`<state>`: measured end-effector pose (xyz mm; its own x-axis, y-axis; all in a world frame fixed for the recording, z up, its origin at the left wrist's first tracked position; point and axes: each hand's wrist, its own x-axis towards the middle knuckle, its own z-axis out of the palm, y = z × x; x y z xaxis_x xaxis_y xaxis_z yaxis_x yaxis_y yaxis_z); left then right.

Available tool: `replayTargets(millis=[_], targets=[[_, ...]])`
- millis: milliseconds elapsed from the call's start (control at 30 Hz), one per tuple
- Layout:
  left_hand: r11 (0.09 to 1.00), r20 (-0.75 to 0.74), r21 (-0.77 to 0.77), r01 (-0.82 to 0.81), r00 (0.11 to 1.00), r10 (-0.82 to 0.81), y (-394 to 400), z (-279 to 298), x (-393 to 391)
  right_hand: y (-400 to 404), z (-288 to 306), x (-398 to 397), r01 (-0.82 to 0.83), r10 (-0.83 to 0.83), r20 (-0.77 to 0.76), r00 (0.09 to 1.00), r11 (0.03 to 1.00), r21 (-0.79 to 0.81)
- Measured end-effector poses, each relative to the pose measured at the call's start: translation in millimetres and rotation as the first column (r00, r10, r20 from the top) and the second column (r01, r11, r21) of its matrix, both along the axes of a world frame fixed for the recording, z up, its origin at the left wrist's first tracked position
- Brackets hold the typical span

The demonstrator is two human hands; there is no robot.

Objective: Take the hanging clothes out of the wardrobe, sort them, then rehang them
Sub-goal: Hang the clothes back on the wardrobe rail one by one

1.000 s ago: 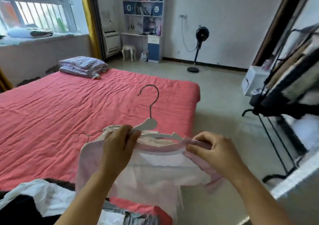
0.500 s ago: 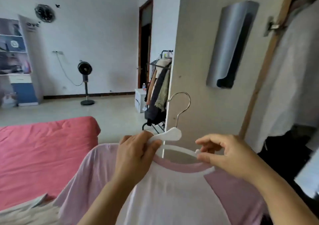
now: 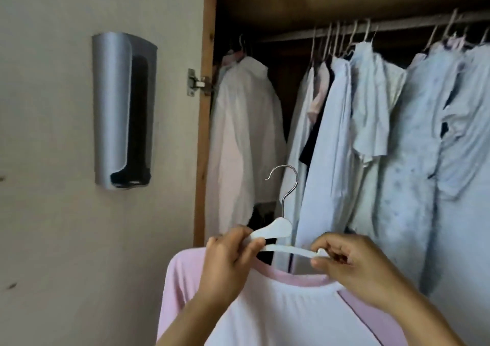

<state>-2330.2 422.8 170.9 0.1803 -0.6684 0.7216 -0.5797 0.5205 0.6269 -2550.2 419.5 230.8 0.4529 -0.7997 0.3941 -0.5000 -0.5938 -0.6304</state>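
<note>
A white hanger [image 3: 275, 230] with a metal hook carries a pink-and-white shirt [image 3: 286, 308] low in the middle. My left hand [image 3: 228, 263] grips the hanger's left arm. My right hand [image 3: 352, 266] pinches its right end together with the pink collar. Behind them stands the open wardrobe, its rail [image 3: 344, 31] high up. A white shirt [image 3: 241, 139] hangs at the rail's left. Several pale blue garments [image 3: 397, 146] crowd the right. The held hanger's hook sits well below the rail, in front of the gap between them.
The open wardrobe door [image 3: 66, 160] fills the left, with a grey wall-mounted holder [image 3: 123, 112] on its inner face and a metal hinge [image 3: 195, 83] at the wooden frame [image 3: 204, 123]. Dark clothing [image 3: 261, 213] shows low inside the gap.
My view has swung right from the red bed to the open wardrobe. Both hands kept hold of the hanger and shirt, which now hang lifted in front of the clothes.
</note>
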Motion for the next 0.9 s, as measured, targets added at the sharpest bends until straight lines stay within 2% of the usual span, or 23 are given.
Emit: replayTargets(millis=[200, 400, 533, 633, 733, 800, 900], targets=[[0.977, 0.043, -0.022, 0.213, 0.976, -0.212, -68, 23, -42, -31, 5, -25, 0.23, -0.228, 0.07, 0.971, 0.973, -0.026], [0.907, 0.033, -0.04, 0.418, 0.908, -0.417, -90, 44, -97, -29, 0, -33, 0.428, -0.42, 0.116, 0.9, 0.902, -0.054], [0.838, 0.145, -0.038, 0.544, 0.833, -0.534, -86, 55, -108, 2, 2, -36, 0.556, -0.548, 0.136, 0.826, 0.831, -0.026], [0.805, 0.181, -0.04, 0.592, 0.796, -0.577, -78, 60, -110, 35, 5, -37, 0.665, -0.664, 0.051, 0.746, 0.746, -0.035], [0.763, 0.154, -0.053, 0.644, 0.76, -0.631, -71, 64, -112, 71, 8, -41, 0.78, -0.791, -0.121, 0.6, 0.612, -0.131], [0.724, 0.138, -0.063, 0.687, 0.725, -0.675, -62, 70, -116, 97, 11, -43, 0.829, -0.842, -0.173, 0.512, 0.536, -0.161], [0.649, 0.115, -0.011, 0.761, 0.646, -0.755, -52, 83, -125, 131, 21, -42, 0.855, -0.867, -0.21, 0.452, 0.488, -0.176]])
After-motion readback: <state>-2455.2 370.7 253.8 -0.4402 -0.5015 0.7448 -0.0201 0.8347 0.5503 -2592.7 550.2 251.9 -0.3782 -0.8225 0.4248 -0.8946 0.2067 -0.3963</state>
